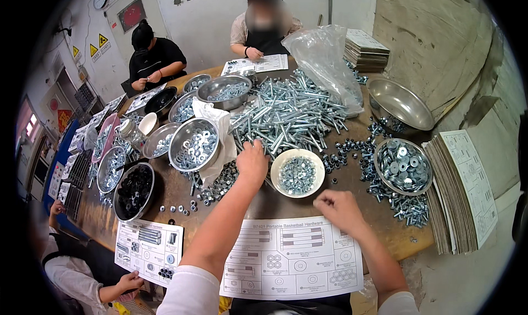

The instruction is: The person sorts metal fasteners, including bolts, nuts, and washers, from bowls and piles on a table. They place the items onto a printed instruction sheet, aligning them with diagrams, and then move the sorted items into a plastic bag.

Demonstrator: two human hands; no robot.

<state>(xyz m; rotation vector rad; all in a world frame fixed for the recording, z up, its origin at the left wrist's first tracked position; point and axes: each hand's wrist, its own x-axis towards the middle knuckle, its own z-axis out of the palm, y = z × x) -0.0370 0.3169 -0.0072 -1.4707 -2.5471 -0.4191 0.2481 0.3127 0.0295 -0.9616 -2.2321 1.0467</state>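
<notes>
My left hand (252,162) reaches forward into the near edge of a big heap of silver bolts (286,114) in the middle of the round wooden table (275,202); whether its fingers hold a bolt is hidden. My right hand (339,206) rests loosely closed at the top right edge of a white printed parts sheet (291,259) lying in front of me. A white bowl of small nuts (297,173) stands between the two hands.
Metal bowls of washers (193,144) (402,165), a bowl of black parts (133,190), an empty steel bowl (400,102), a plastic bag (325,62) and card stacks (459,191) crowd the table. Two people sit opposite; another person's hand (129,282) holds a sheet (148,252) at lower left.
</notes>
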